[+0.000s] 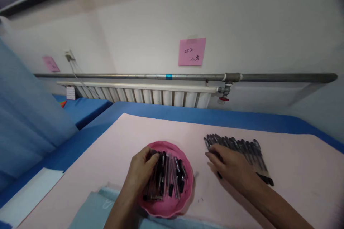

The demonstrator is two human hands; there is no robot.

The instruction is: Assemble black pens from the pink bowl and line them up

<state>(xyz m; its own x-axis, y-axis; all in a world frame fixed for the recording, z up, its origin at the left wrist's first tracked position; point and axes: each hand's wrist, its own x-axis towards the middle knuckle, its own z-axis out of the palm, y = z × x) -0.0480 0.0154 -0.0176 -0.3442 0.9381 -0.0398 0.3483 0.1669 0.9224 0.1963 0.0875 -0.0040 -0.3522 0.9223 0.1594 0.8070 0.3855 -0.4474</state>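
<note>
A white wall [120, 28] stands behind a blue-covered table [204, 113], over which a pale pink sheet [91, 164] is spread. On the sheet sits a pink bowl [166, 208] with a scalloped rim, well in from the sheet's far edge and to the left of a row of pens [248, 150]. The bowl holds loose pen parts: clear barrels [168, 173], black caps [171, 189] and other dark pieces, most pointing roughly toward the far edge.

The left hand [142, 166] is at the bowl's far left rim, thumb and forefinger drawn together over dark pieces; whether they grip one cannot be told.

The right hand [232, 164], fingers bent, reaches over the left end of the row, and what it holds, if anything, is hidden beneath it. A dark tip shows just below its fingers. The pens lie side by side, one set of black ends toward the sheet's far edge, the other toward the near side.

Pale blue-green fabric [90, 209] shows on the near side of the bowl, and white paper [29, 195] lies near the table's left edge. Beyond the far edge are a white radiator [163, 96], a metal pipe [129, 76] and a pink note [192, 52] on the wall.
</note>
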